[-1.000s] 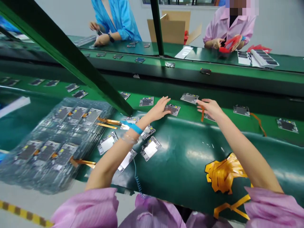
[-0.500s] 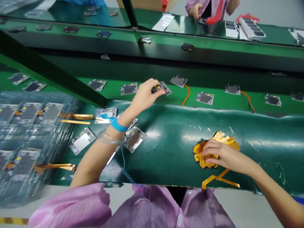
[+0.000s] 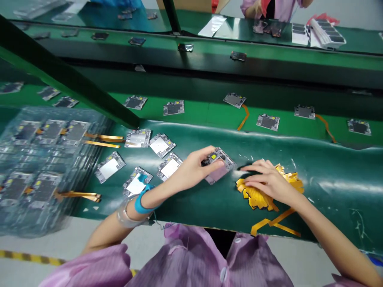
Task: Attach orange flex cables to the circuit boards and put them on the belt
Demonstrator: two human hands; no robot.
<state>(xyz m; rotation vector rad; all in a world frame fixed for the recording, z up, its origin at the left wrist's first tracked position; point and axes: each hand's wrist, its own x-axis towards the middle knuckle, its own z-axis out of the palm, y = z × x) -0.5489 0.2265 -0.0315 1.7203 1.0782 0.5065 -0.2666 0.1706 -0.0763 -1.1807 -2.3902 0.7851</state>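
Observation:
My left hand point(image 3: 199, 169) is closed on a circuit board point(image 3: 220, 170) with a yellow square and a grey shield plate, held tilted above the green bench. Facing it, my right hand point(image 3: 271, 181) is over a heap of orange flex cables point(image 3: 260, 199). Its fingers point left toward the board, and a small dark, blurred piece is at their tips; its kind is unclear. Below the heap, loose flex cables point(image 3: 277, 223) lie at the bench edge. Several boards with bright plates, one a circuit board point(image 3: 110, 167), rest left of my left hand. A blue wrist strap point(image 3: 143, 199) circles my left wrist.
Clear plastic trays point(image 3: 56, 155) with boards and flex cables are stacked at the left. Beyond the bench, a green conveyor point(image 3: 203, 113) carries several boards, some with cables attached. A slanted green post point(image 3: 74, 79) crosses the left side. A co-worker point(image 3: 269, 10) is opposite.
My left hand has brought the circuit board from above the conveyor down and right over the bench. My right hand has shifted slightly left and up at the cable heap.

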